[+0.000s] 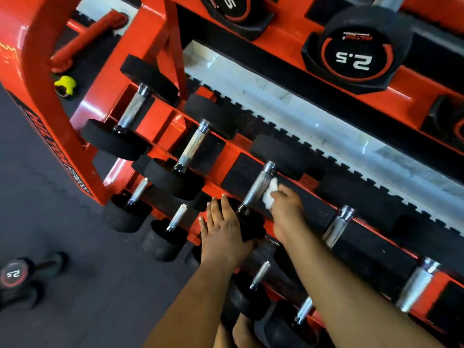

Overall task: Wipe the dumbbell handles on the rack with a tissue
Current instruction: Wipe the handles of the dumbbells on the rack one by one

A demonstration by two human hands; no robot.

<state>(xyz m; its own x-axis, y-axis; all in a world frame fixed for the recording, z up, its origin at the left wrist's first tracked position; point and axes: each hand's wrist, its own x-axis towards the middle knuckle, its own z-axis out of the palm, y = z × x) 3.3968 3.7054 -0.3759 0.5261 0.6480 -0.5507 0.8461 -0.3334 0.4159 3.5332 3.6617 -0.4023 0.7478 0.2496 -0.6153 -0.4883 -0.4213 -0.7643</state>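
Observation:
An orange rack (150, 38) carries rows of black dumbbells with knurled steel handles. My right hand (287, 212) pinches a crumpled white tissue (270, 192) and holds it against the right side of the third middle-row handle (257, 188). My left hand (223, 229) lies flat, fingers straight, on that dumbbell's black near head (251, 228). Two more handles (131, 110) (193, 145) sit to the left, and others (337, 226) (416, 285) to the right.
A lower row of smaller dumbbells (173, 222) sits under my arms. The top shelf holds a 2.5 dumbbell (356, 49). Two loose dumbbells (17, 275) lie on the dark floor at the left. A yellow clip (65, 84) and a red rope (88, 38) lie behind the rack.

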